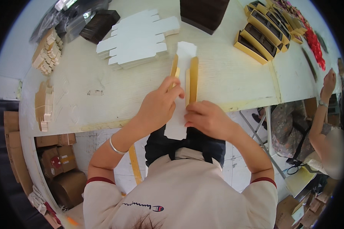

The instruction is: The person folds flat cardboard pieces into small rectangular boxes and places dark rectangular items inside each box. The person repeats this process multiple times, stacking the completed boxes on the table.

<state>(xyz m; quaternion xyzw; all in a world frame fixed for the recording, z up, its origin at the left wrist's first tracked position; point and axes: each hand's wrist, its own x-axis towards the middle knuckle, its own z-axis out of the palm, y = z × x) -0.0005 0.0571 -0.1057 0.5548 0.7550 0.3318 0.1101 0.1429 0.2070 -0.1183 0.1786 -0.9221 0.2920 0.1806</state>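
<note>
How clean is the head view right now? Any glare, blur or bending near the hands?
Head view: even, soft light, no hard glare on the pale wooden table; the left hand and right hand on the white-and-gold folded card blank look sharp; the table edges bow with fisheye distortion; the corners are black.

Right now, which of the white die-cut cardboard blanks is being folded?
The single blank at the table's near edge, under both hands, left and right: its gold side flaps stand up. The others lie flat in a stack farther back, untouched.
</note>
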